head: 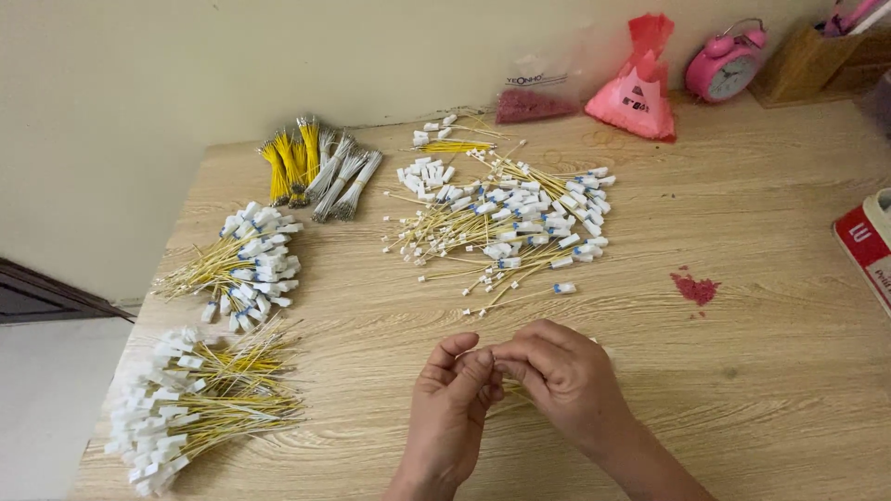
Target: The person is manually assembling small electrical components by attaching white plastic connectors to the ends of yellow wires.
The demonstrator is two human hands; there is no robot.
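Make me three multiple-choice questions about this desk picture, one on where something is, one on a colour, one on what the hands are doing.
1. Where is the alarm clock?
A. far right, against the wall
B. near left corner
C. between the hands

2. What colour is the small stain on the table?
A. blue
B. red
C. green

3. How are the left hand and right hand placed?
A. flat and far apart
B. fingers together, pinching thin yellow wires
C. lifting the clock

Answers: 1 A, it stands at the table's back edge on the right. 2 B, the patch is red on pale wood. 3 B, both hands' fingertips meet over the wires.
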